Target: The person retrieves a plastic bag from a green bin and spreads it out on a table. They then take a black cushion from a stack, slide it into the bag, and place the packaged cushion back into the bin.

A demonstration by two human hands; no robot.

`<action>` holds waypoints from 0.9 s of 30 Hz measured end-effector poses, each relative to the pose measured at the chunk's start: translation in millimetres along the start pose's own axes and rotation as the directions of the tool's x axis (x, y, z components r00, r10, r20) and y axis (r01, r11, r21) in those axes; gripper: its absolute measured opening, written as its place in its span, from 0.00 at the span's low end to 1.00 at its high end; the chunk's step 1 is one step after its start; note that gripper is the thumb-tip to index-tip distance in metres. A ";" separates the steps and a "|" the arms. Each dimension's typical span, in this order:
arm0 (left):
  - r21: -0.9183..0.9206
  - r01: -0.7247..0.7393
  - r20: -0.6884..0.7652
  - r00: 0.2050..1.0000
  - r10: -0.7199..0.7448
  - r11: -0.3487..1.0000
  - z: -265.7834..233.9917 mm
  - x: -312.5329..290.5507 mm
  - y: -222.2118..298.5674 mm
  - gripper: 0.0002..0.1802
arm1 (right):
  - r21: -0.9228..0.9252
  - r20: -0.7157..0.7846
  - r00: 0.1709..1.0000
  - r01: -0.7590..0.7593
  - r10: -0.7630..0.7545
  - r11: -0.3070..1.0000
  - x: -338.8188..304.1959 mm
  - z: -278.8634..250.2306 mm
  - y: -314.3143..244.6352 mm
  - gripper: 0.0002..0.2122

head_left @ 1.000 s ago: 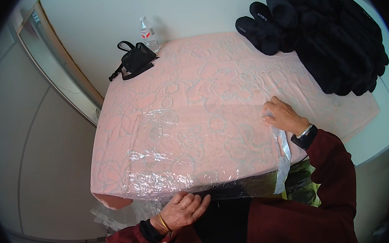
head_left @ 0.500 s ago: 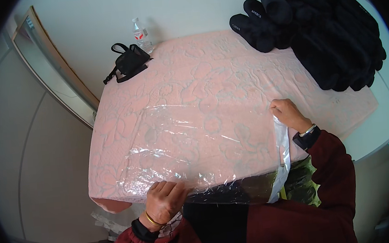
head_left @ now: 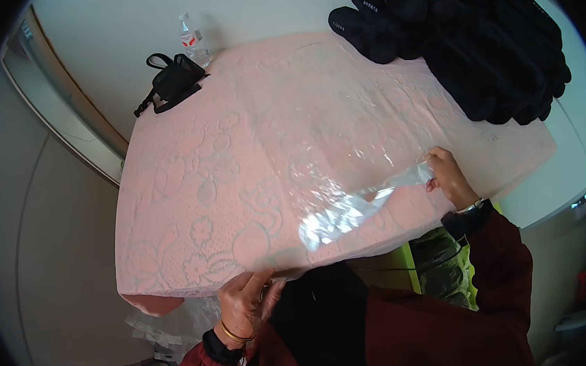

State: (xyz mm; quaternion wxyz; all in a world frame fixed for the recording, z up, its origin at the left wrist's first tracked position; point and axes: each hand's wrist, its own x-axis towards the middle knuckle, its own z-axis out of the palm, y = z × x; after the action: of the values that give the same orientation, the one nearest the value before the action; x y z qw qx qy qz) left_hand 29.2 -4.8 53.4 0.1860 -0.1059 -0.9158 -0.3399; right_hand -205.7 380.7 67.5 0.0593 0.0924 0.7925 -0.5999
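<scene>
Clear film [head_left: 348, 171] spans the pink desk [head_left: 196, 191]; left hand [head_left: 248, 305] pinches its near edge at lower centre, right hand [head_left: 446, 176] grips its corner, stretching it flat.

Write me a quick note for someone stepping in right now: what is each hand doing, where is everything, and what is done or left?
Left hand: pinches the near edge of the clear plastic sheet at the front edge of the pink patterned table cover.
Right hand: holds the sheet's right edge, lifted a little off the cover.
Elsewhere: pile of black slippers at the far right, black pouch and water bottle at the far left corner.
Done: the sheet lies over the middle and right of the cover.
Left: it is wrinkled, its right side is raised, and the cover's left part is bare.
</scene>
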 end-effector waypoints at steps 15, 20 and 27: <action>0.174 0.133 -0.296 0.952 -0.077 0.976 -5.4 16.5 -2.6 0.39 | -0.120 0.412 0.895 0.239 -0.170 0.964 -83.1 41.8 3.0 0.05; 0.376 0.037 -0.331 0.939 0.097 0.926 17.6 52.1 4.8 0.42 | -0.076 0.510 0.825 0.324 -0.242 0.943 -98.6 46.2 -2.4 0.04; 0.509 -0.054 -0.218 0.957 0.190 0.859 -7.3 46.6 -28.7 0.24 | 0.006 0.481 0.846 0.261 -0.231 0.965 -104.9 39.0 8.6 0.03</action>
State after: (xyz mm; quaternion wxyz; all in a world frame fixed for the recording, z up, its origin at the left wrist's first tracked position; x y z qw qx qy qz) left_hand -20.4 -27.9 61.0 0.3470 -0.0671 -0.9310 -0.0908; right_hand -102.1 337.6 70.2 0.1783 -0.1625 0.7759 -0.5828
